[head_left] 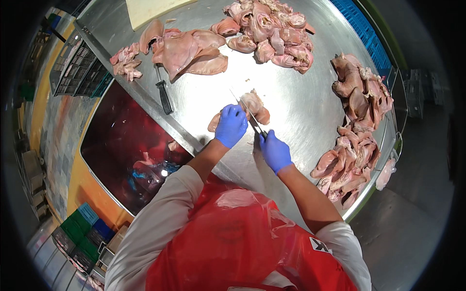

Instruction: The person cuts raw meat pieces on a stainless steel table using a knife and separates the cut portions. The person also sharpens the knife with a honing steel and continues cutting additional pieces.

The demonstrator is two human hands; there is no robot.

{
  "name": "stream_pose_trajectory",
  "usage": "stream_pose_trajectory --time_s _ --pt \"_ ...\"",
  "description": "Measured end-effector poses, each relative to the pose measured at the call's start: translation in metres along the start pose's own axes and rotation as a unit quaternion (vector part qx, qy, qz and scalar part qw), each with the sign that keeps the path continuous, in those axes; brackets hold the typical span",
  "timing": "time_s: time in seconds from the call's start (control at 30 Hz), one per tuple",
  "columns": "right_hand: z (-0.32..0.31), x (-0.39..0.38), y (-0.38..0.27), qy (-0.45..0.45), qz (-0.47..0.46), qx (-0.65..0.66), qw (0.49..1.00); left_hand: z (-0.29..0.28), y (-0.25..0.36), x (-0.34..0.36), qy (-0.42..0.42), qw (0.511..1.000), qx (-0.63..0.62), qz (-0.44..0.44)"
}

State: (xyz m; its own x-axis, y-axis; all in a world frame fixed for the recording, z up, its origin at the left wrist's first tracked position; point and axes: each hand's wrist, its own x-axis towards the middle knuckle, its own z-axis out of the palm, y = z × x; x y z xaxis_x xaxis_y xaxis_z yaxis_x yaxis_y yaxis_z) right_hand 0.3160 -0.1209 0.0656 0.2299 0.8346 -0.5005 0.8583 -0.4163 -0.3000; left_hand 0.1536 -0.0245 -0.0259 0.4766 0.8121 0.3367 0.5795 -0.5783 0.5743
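Note:
My left hand (231,126), in a blue glove, is closed with curled fingers over a pale pink piece of meat (256,107) on the steel table. Flesh shows on both sides of that hand; whether it is all one piece is hidden. Gripped in my right hand (275,151), also blue-gloved, is a knife (254,118) with a dark handle. Its blade points up and left, passing close by the left fingers and across the meat. A second knife (164,97) with a black handle lies to the left, its blade running toward a stack of large flat ear-like pieces (182,51).
Heaped ear-like meat pieces lie at the far side (272,31) and along the right edge (357,131). Small scraps (127,60) rest at the left rim. A white cutting board (150,9) sits far left. Below the left edge stands a tub of dark red liquid (116,140).

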Motion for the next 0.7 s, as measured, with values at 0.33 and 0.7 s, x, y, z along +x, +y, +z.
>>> stream_pose_trajectory --time_s 0.33,0.7 --pt "-0.006 -0.027 0.019 -0.025 0.033 -0.019 0.999 0.002 -0.003 0.0 0.024 0.998 -0.016 -0.049" --pt "0.005 -0.098 0.09 -0.007 0.026 0.02 0.999 -0.027 0.038 0.01 -0.165 0.965 0.134 -0.156"
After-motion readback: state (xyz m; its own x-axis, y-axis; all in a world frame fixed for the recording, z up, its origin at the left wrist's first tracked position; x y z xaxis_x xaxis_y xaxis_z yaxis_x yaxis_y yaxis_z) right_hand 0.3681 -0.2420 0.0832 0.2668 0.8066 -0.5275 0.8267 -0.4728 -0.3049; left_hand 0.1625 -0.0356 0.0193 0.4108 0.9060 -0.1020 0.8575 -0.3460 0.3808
